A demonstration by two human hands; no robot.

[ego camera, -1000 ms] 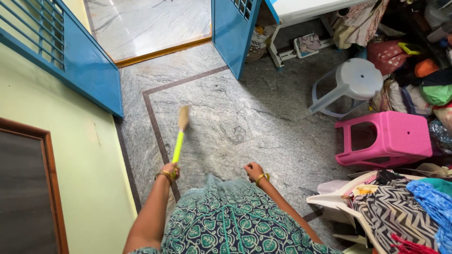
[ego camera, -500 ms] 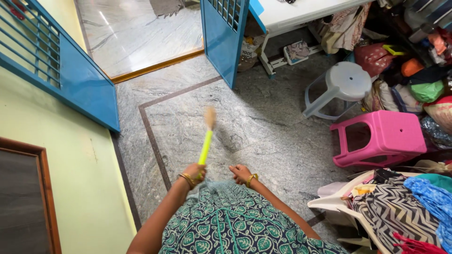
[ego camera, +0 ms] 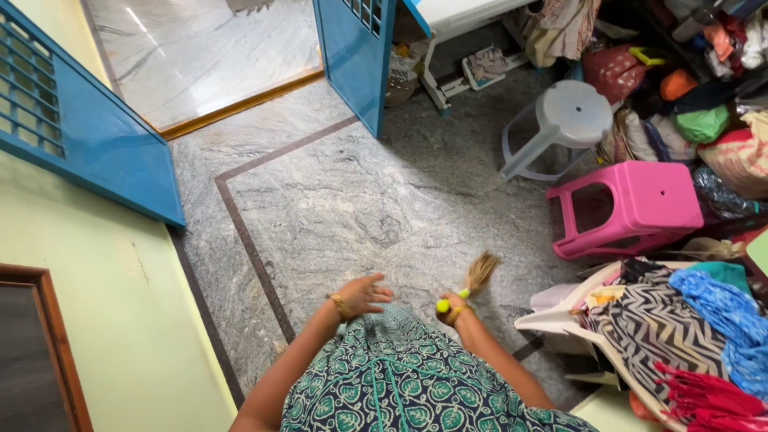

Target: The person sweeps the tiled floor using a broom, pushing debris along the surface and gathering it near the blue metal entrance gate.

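Note:
My right hand grips the yellow handle of a small broom, whose straw bristles point up and to the right over the grey stone floor. My left hand is held out above the floor with fingers spread and holds nothing. Both wrists wear gold bangles. My green patterned dress fills the bottom of the view and hides the floor below my hands.
A pink stool and a white stool lie on the right beside heaps of clothes and bags. Blue doors stand open onto a shiny floor beyond. A pale green wall runs along the left.
The broom has passed from my left hand to my right hand and now sits lower and further right. My left hand has let go and spread its fingers.

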